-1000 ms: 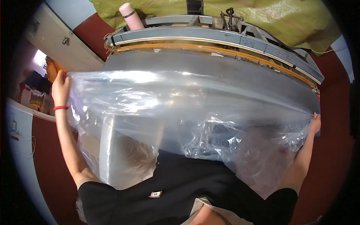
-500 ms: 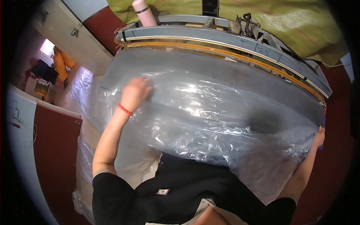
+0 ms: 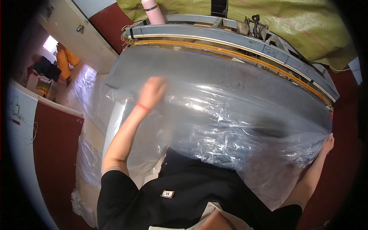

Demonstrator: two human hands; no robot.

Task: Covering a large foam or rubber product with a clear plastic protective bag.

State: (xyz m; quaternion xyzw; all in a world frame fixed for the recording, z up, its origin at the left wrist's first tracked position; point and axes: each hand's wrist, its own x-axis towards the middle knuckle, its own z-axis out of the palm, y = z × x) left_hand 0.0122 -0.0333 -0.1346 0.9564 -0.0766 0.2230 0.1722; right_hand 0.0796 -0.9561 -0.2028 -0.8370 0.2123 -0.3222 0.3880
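Observation:
A large sheet of clear plastic film point(image 3: 226, 142) lies crumpled and shiny over a dark grey flat surface point(image 3: 230, 71) in front of me. My left hand point(image 3: 153, 92), with a red bead bracelet point(image 3: 143, 107) at its wrist, is closed on the film at the left. Its fingertips are blurred by motion. At the far right, my right hand point(image 3: 328, 144) pinches the film by the surface's right corner. Taut creases run between the two hands, and the film's near part hangs against my black shirt point(image 3: 199, 180).
Behind the surface runs a curved-looking grey metal frame point(image 3: 230, 32) with an orange strip point(image 3: 214, 48). A pink bottle point(image 3: 153, 13) and a metal clamp point(image 3: 255, 25) stand there. Yellow-green sheeting point(image 3: 291, 30) hangs behind. Beyond the door point(image 3: 92, 42), another person point(image 3: 46, 69) is visible.
My left hand has moved to the right, drawing the film along; a pale fold now shows at the left. My right hand stays at the right corner.

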